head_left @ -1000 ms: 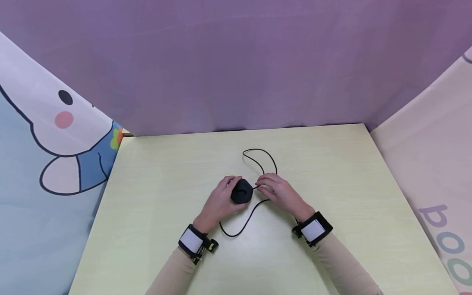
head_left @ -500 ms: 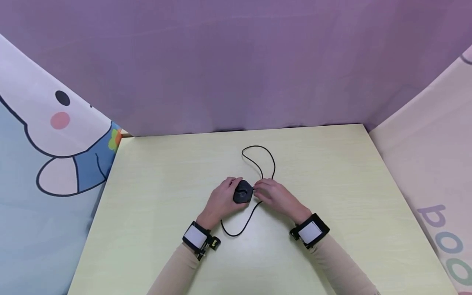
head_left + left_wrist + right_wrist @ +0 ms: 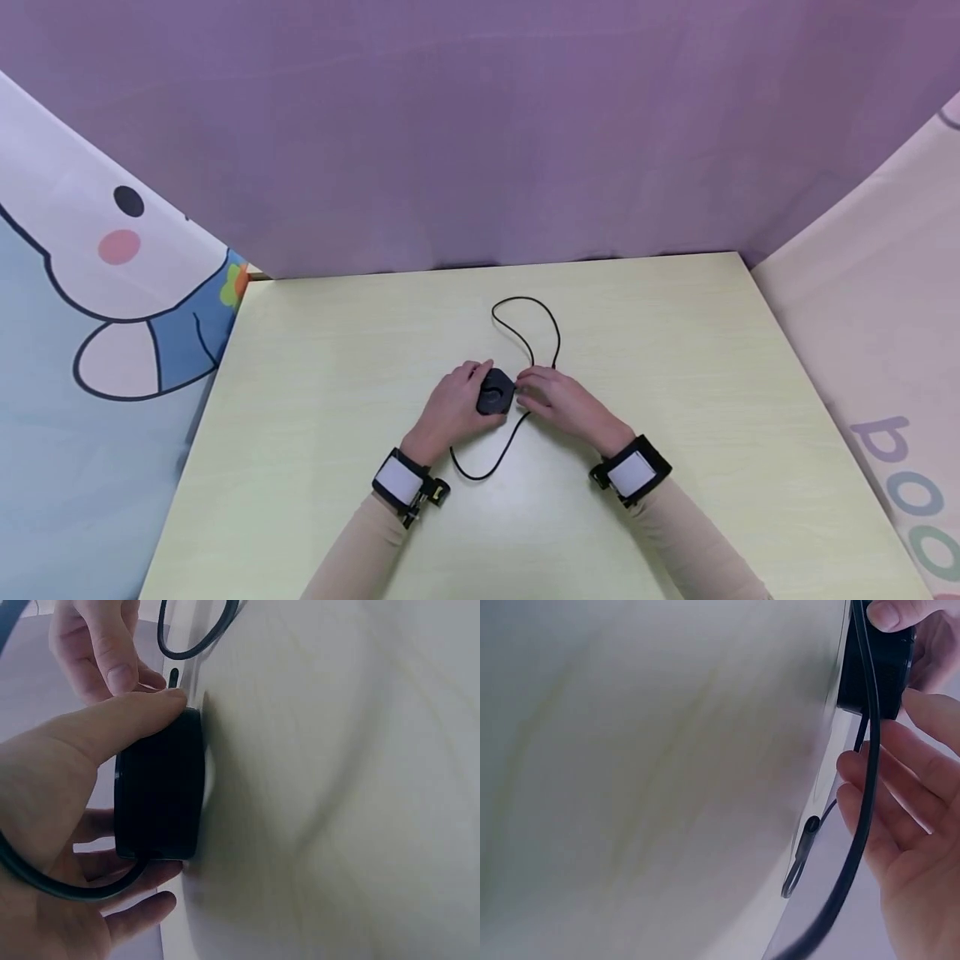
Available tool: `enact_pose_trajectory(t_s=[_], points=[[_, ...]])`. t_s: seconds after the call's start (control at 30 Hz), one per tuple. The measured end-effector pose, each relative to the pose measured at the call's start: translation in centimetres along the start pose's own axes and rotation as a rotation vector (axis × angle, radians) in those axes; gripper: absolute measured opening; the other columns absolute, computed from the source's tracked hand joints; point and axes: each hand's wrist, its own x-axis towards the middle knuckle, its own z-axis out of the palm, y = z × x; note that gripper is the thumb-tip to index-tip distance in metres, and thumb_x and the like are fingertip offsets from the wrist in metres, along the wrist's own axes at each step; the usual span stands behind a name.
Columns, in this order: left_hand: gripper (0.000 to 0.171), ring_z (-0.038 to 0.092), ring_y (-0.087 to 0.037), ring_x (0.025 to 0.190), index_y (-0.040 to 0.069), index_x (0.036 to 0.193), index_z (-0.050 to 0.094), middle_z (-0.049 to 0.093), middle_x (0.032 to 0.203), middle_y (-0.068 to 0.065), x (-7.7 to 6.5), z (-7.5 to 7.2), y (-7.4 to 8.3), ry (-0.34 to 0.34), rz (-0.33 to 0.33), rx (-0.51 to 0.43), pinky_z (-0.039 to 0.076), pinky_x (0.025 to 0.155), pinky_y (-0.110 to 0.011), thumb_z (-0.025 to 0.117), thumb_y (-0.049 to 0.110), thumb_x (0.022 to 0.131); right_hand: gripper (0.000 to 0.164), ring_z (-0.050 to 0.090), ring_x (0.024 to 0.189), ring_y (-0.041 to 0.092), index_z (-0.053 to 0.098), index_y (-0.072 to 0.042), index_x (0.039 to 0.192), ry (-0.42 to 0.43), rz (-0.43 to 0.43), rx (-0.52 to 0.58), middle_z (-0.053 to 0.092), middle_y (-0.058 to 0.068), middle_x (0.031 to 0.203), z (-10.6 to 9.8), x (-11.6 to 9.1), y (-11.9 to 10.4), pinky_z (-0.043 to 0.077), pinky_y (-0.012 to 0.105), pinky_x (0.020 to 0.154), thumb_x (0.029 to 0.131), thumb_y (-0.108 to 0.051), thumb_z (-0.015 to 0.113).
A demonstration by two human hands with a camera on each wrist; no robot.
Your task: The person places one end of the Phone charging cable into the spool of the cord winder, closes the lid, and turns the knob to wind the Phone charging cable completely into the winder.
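My left hand [image 3: 452, 410] grips a black six-sided block [image 3: 497, 390] with a rounded recess in its top, fingers at the far side and thumb at the near side. A thin black cable [image 3: 557, 321] runs out of the block on the right, and my right hand [image 3: 566, 404] holds it with curled fingers close beside the block. In the left wrist view the block [image 3: 159, 795] stands between thumb and fingers, and another stretch of cable [image 3: 90, 892] leaves its lower end. The right wrist view has the cable passing behind the fingertips [image 3: 849, 763], the thumb apart from them.
The cable makes a loop on the pale wooden table [image 3: 337, 350] beyond the hands and a curve nearer to me. A purple curtain [image 3: 480, 142] hangs along the back edge, with printed cloths [image 3: 142, 275] at the sides. Both wrists carry strapped-on cameras.
My right hand has slid left along the cable, closer to the block, then stayed nearly still. The block has shifted slightly right and tilted a little in my left hand.
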Motion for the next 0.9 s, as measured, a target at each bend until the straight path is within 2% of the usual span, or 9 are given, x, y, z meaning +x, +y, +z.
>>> enact_pose_trajectory(t_s=[0.17, 0.3, 0.47, 0.57, 0.67, 0.8, 0.9], points=[[0.111, 0.055, -0.036, 0.130, 0.001, 0.158, 0.035, 0.050, 0.148, -0.022, 0.2, -0.2, 0.3, -0.070, -0.026, 0.002, 0.047, 0.110, -0.047, 0.086, 0.057, 0.077, 0.028, 0.064, 0.121, 0.029, 0.073, -0.002, 0.122, 0.018, 0.000, -0.009, 0.066, 0.014, 0.130, -0.2, -0.1, -0.2, 0.053, 0.043, 0.104, 0.099, -0.019, 0.071], [0.111, 0.052, -0.035, 0.134, 0.002, 0.159, 0.034, 0.048, 0.150, -0.022, 0.4, -0.3, 0.6, -0.088, -0.007, 0.023, 0.044, 0.112, -0.047, 0.085, 0.057, 0.078, 0.022, 0.067, 0.109, 0.023, 0.075, -0.004, 0.115, 0.057, -0.014, -0.009, 0.066, 0.009, 0.122, -0.1, -0.3, -0.2, 0.057, 0.040, 0.095, 0.099, -0.019, 0.072], [0.100, 0.055, -0.033, 0.128, 0.011, 0.158, 0.040, 0.052, 0.145, -0.018, 0.5, -0.6, 0.8, -0.048, 0.048, 0.047, 0.048, 0.106, -0.047, 0.087, 0.050, 0.079, 0.009, 0.063, 0.089, 0.011, 0.072, -0.011, 0.098, 0.072, -0.006, -0.017, 0.064, -0.002, 0.101, -0.3, -0.4, -0.4, 0.057, 0.031, 0.079, 0.097, -0.020, 0.074], [0.089, 0.057, -0.032, 0.123, 0.013, 0.153, 0.048, 0.056, 0.138, -0.015, 0.6, -0.6, 0.9, -0.015, 0.085, 0.069, 0.050, 0.101, -0.045, 0.088, 0.045, 0.080, 0.010, 0.059, 0.082, 0.007, 0.069, -0.014, 0.093, 0.020, 0.008, 0.015, 0.062, -0.007, 0.091, -0.6, -0.5, -0.6, 0.054, 0.028, 0.074, 0.097, -0.022, 0.073], [0.077, 0.057, -0.031, 0.118, 0.009, 0.145, 0.055, 0.058, 0.132, -0.016, 0.6, -0.6, 0.9, 0.018, 0.098, 0.059, 0.052, 0.098, -0.043, 0.087, 0.040, 0.082, 0.012, 0.058, 0.081, 0.007, 0.070, -0.015, 0.090, -0.030, 0.018, 0.056, 0.062, -0.008, 0.089, -1.0, -0.6, -1.0, 0.053, 0.027, 0.073, 0.098, -0.023, 0.072], [0.070, 0.057, -0.031, 0.116, 0.005, 0.139, 0.056, 0.058, 0.130, -0.017, 0.7, -0.8, 1.1, 0.058, 0.057, -0.044, 0.055, 0.095, -0.042, 0.084, 0.038, 0.084, 0.014, 0.063, 0.092, 0.017, 0.072, -0.013, 0.092, -0.007, 0.055, 0.083, 0.065, -0.003, 0.096, -1.3, -0.6, -1.3, 0.055, 0.033, 0.082, 0.098, -0.026, 0.072], [0.073, 0.057, -0.030, 0.115, 0.003, 0.138, 0.054, 0.056, 0.131, -0.016, 0.7, -1.2, 1.2, 0.091, 0.003, -0.168, 0.056, 0.094, -0.043, 0.085, 0.039, 0.083, 0.025, 0.064, 0.105, 0.024, 0.072, -0.008, 0.106, 0.014, 0.121, 0.157, 0.068, 0.005, 0.109, -1.6, -0.6, -1.6, 0.056, 0.041, 0.091, 0.097, -0.032, 0.073]])
